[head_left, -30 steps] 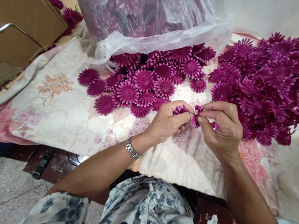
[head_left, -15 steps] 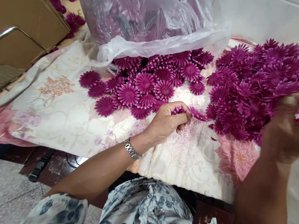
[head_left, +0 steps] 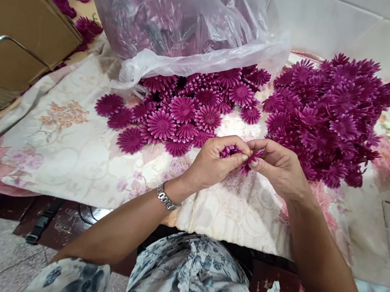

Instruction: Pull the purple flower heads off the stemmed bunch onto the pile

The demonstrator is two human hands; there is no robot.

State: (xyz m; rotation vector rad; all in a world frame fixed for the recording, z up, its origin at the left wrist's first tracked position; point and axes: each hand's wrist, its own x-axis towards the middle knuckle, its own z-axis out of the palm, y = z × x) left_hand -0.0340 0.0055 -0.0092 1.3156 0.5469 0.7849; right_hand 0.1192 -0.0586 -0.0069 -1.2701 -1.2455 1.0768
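- Flower point(head_left: 245, 169): held over the cloth point(head_left: 93, 168), before me.
- My left hand point(head_left: 214, 162): fingertips clamped on flower.
- My right hand point(head_left: 280, 170): pinching its petals, fingertips meeting the left's.

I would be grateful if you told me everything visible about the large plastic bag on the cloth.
The plastic bag is translucent, whitish and looks like thin, crinkled film. Purple shapes show through it, apparently flowers. Its front edge is bunched at the lower left and sweeps up to the right. It lies bulging on the floral cloth, with purple flower heads spread in front of and partly beneath that edge. Neither the left hand nor the right hand touches it.
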